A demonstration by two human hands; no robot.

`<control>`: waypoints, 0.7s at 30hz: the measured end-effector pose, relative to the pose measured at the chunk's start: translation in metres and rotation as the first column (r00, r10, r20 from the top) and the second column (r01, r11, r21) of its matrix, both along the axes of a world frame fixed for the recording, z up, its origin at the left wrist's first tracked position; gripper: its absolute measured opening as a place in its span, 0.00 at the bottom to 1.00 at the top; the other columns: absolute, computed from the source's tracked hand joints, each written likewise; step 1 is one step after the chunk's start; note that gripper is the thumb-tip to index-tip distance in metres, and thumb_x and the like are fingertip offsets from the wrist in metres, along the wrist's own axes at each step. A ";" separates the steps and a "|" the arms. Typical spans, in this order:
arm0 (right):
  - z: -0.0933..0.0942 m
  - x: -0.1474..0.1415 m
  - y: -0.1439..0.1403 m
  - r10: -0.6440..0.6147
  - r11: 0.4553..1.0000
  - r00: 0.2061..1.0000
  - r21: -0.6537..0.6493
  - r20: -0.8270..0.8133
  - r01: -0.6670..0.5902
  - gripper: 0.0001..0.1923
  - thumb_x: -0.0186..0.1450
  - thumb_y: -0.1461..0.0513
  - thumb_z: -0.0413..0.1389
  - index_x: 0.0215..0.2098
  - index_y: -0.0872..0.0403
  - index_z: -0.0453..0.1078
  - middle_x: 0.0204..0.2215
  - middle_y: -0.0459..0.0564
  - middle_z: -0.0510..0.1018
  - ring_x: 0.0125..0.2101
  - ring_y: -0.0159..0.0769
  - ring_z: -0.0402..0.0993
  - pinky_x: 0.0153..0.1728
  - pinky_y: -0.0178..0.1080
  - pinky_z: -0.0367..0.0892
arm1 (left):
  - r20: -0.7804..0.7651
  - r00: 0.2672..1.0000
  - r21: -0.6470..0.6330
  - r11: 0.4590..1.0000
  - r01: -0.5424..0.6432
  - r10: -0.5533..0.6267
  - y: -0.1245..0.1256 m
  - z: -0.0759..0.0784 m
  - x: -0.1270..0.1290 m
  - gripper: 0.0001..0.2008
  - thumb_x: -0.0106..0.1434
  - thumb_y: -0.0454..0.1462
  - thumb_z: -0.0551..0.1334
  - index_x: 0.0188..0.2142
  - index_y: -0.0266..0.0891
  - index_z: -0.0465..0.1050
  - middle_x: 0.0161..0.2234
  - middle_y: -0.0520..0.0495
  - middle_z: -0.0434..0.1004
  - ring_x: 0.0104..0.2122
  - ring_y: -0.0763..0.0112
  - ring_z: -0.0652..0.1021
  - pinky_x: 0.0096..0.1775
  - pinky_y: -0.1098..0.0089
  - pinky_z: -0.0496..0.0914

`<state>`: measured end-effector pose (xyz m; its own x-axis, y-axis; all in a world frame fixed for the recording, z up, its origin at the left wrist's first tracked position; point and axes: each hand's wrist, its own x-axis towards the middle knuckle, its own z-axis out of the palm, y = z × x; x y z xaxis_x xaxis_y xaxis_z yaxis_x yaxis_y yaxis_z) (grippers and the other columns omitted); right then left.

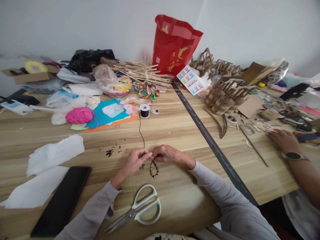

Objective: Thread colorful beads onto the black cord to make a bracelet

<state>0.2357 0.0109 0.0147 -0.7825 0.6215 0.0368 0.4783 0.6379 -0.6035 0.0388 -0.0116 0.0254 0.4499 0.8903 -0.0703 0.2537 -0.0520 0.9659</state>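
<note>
A small loop of multicoloured beads, a beaded bracelet (pixel 157 173), hangs below my fingertips. My right hand (pixel 166 153) is closed in a pinch on the dark cord at the top of that loop. Close against it, my left hand (pixel 133 162) also pinches dark cord, its fingertips touching the right ones. A few more beads (pixel 142 166) show just under the left fingers. Black cord (pixel 140 128) runs from a white-rimmed spool (pixel 144 111) down to my hands. The knot or crossing between the fingers is too small to make out. White-handled scissors (pixel 147 204) lie below, blades toward the lower left.
Black cord scraps (pixel 109 152) lie left of my hands. White sheets (pixel 55 153) and a black flat object (pixel 62 201) are farther left. Pink yarn (pixel 79 115) and coloured paper are behind. A dark strip (pixel 210 140) crosses the table; another person's hand (pixel 283 141) is beyond it.
</note>
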 end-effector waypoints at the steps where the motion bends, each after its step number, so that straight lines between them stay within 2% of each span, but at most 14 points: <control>1: 0.002 0.000 0.000 -0.004 1.000 1.000 -0.004 0.007 0.004 0.06 0.60 0.71 0.58 0.33 0.58 0.75 0.30 0.48 0.78 0.29 0.30 0.71 0.31 0.29 0.60 | -0.006 1.000 0.004 1.000 -0.002 0.002 0.000 -0.001 0.000 0.13 0.60 0.42 0.60 0.25 0.35 0.74 0.27 0.45 0.82 0.31 0.64 0.80 0.35 0.69 0.71; 6: 0.007 0.003 0.001 -0.020 0.996 1.000 -0.082 0.016 0.022 0.08 0.59 0.71 0.59 0.36 0.57 0.74 0.32 0.48 0.78 0.31 0.30 0.72 0.32 0.29 0.61 | -0.041 0.999 0.042 0.999 -0.007 0.009 0.002 -0.004 -0.003 0.14 0.61 0.42 0.59 0.25 0.34 0.73 0.25 0.46 0.78 0.27 0.68 0.76 0.31 0.71 0.68; 9: 0.016 0.011 0.003 -0.048 0.991 0.998 -0.126 0.048 0.054 0.06 0.60 0.63 0.61 0.36 0.58 0.72 0.29 0.46 0.76 0.27 0.28 0.70 0.29 0.29 0.60 | -0.068 0.998 0.072 0.997 -0.014 0.018 0.002 -0.004 -0.005 0.15 0.61 0.43 0.58 0.23 0.35 0.71 0.21 0.49 0.73 0.23 0.72 0.71 0.27 0.73 0.64; 11: 0.025 0.019 0.003 -0.093 0.985 0.987 -0.130 0.132 0.110 0.09 0.62 0.58 0.60 0.34 0.57 0.71 0.25 0.44 0.74 0.24 0.28 0.67 0.26 0.29 0.58 | -0.095 0.995 0.105 0.994 -0.014 0.024 0.003 -0.004 -0.007 0.16 0.61 0.43 0.58 0.22 0.35 0.69 0.19 0.52 0.69 0.21 0.74 0.68 0.25 0.75 0.61; 13: 0.035 0.025 0.002 -0.147 0.983 0.962 -0.073 0.229 0.168 0.13 0.65 0.54 0.56 0.32 0.57 0.71 0.24 0.45 0.73 0.24 0.29 0.68 0.27 0.30 0.57 | -0.125 0.992 0.140 0.990 -0.008 0.026 0.003 -0.004 -0.009 0.16 0.61 0.43 0.58 0.21 0.35 0.69 0.18 0.54 0.65 0.20 0.75 0.65 0.24 0.75 0.59; 16: 0.045 0.025 -0.002 -0.376 0.925 0.893 0.155 0.248 0.347 0.11 0.65 0.57 0.56 0.33 0.58 0.70 0.33 0.52 0.75 0.28 0.31 0.70 0.31 0.33 0.59 | -0.162 0.987 0.169 0.986 0.008 0.020 0.004 -0.005 -0.011 0.15 0.61 0.43 0.58 0.22 0.35 0.69 0.18 0.54 0.65 0.21 0.75 0.65 0.24 0.75 0.59; 17: 0.046 0.021 -0.005 -0.377 0.924 0.905 0.147 0.197 0.353 0.09 0.65 0.58 0.56 0.36 0.58 0.70 0.35 0.53 0.74 0.28 0.31 0.70 0.31 0.33 0.60 | -0.173 0.985 0.176 0.984 0.015 0.016 0.004 -0.006 -0.012 0.15 0.61 0.43 0.58 0.22 0.35 0.69 0.18 0.54 0.64 0.21 0.75 0.65 0.24 0.75 0.59; 18: 0.045 0.016 -0.007 -0.352 0.935 0.928 0.086 0.126 0.343 0.08 0.64 0.60 0.57 0.38 0.57 0.69 0.35 0.51 0.74 0.27 0.29 0.70 0.31 0.32 0.60 | -0.182 0.983 0.185 0.983 0.020 0.015 0.005 -0.007 -0.012 0.15 0.61 0.43 0.58 0.22 0.35 0.69 0.18 0.54 0.64 0.21 0.75 0.64 0.24 0.75 0.59; 21: 0.034 -0.003 -0.013 -0.264 0.955 0.960 -0.162 -0.090 0.247 0.11 0.60 0.63 0.60 0.41 0.56 0.69 0.26 0.43 0.73 0.24 0.27 0.69 0.27 0.28 0.61 | -0.203 0.979 0.220 0.975 0.030 0.015 0.005 -0.008 -0.013 0.16 0.61 0.43 0.57 0.22 0.35 0.68 0.18 0.55 0.63 0.21 0.76 0.63 0.24 0.75 0.57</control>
